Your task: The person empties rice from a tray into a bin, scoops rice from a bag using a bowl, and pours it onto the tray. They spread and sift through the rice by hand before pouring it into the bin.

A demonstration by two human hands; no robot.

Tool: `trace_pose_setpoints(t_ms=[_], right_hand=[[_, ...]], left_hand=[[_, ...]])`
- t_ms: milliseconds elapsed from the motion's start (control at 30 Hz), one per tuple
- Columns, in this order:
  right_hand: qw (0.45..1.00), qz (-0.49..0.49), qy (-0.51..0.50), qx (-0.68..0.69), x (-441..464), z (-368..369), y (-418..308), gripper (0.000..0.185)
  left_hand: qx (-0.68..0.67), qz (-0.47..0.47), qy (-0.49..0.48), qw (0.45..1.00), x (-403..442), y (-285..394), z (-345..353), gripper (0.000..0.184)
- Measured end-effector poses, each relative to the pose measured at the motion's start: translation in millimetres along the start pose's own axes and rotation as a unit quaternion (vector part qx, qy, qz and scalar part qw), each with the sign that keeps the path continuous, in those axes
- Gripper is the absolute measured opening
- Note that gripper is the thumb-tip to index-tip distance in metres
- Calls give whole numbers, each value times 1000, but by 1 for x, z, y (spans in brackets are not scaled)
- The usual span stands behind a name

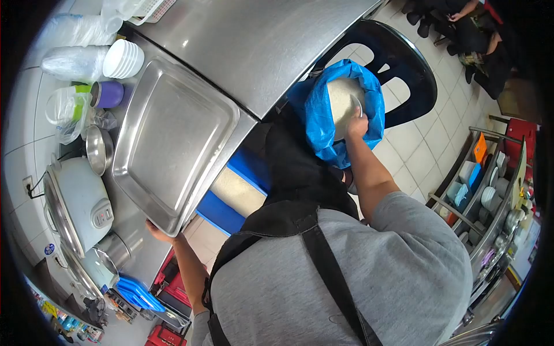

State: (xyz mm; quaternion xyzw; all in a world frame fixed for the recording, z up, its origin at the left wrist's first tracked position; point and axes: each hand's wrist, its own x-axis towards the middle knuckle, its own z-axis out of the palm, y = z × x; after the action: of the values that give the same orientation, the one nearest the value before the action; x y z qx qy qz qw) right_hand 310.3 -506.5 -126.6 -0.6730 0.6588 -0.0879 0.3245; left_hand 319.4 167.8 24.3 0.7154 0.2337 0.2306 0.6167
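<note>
My right hand (357, 125) reaches into an open blue woven sack (319, 118). It is closed on a shiny metal scoop (356, 106), whose curved rim shows while the rest is hidden by the hand and grain. Pale rice-like grain (341, 95) fills the sack, which rests at a black plastic chair. On the other side, my left hand (158, 231) grips the near corner of a large rectangular steel tray (170, 141). The tray lies on the steel counter with only a thin sheen inside it.
Rice cookers (81, 196), a metal bowl (99, 150), a purple cup (108, 94) and stacked white containers (123, 59) line the wall. Below the counter stands a blue bin (216, 213) holding pale grain. A dish rack (487, 196) is at right; seated people are at upper right.
</note>
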Motion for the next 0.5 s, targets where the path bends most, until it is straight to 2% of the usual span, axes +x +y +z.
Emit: trace_pose_setpoints(t_ms=[100, 200, 333, 500], right_hand=[[995, -98, 13, 33, -2, -3, 4, 53], [983, -151, 38, 93, -13, -6, 2, 47], [983, -160, 14, 88, -11, -20, -9, 44], [977, -119, -6, 176, 5, -28, 15, 50]], left_hand=[[-49, -51, 10, 997, -4, 5, 3, 39], [-63, -84, 22, 994, -15, 27, 22, 42], [-29, -61, 0, 998, -7, 15, 10, 43], [-93, -99, -32, 990, -3, 10, 2, 42]])
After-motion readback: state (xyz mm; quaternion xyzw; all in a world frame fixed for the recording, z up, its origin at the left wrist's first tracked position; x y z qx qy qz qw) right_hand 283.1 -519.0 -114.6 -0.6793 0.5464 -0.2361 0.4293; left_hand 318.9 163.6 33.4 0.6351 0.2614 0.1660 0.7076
